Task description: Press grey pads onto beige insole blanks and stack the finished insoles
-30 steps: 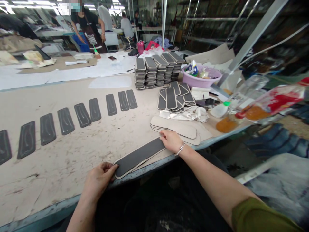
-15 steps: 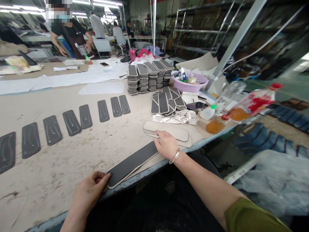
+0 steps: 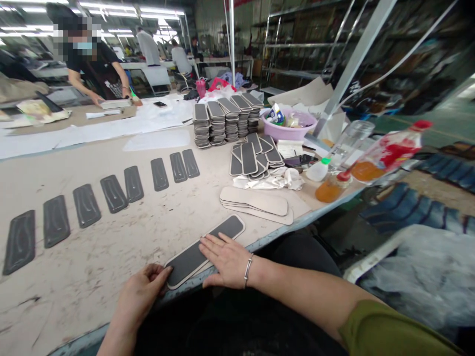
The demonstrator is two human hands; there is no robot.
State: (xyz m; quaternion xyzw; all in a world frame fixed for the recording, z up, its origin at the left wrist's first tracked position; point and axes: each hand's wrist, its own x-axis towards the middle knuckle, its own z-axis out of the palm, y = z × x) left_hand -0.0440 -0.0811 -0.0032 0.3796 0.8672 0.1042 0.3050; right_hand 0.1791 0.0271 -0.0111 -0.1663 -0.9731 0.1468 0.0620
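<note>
A long dark grey panel with a pale border and rounded corners [image 3: 185,261] lies slanted along the table's near edge, and a second pale piece peeks out beneath it. My left hand [image 3: 143,291] pinches its near left end between thumb and fingers. Flat across its middle rests my right hand [image 3: 226,259], fingers stretched out, a silver bangle at the wrist. Just beyond my right hand is a small pile of pale panels [image 3: 256,201]. A row of shiny dark panels [image 3: 87,205] runs across the table to the left.
Tall stacks of panels [image 3: 202,128] stand at the back, with a loose heap [image 3: 249,158] before them. A purple basin [image 3: 289,129], a small green-capped bottle [image 3: 317,170] and bottles of orange liquid [image 3: 330,190] line the right side. Across the table a person [image 3: 98,74] handles papers.
My right hand has moved left and down, from the panel's far end to its middle, and lies flat. My left hand keeps its pinch. The person opposite now leans over papers.
</note>
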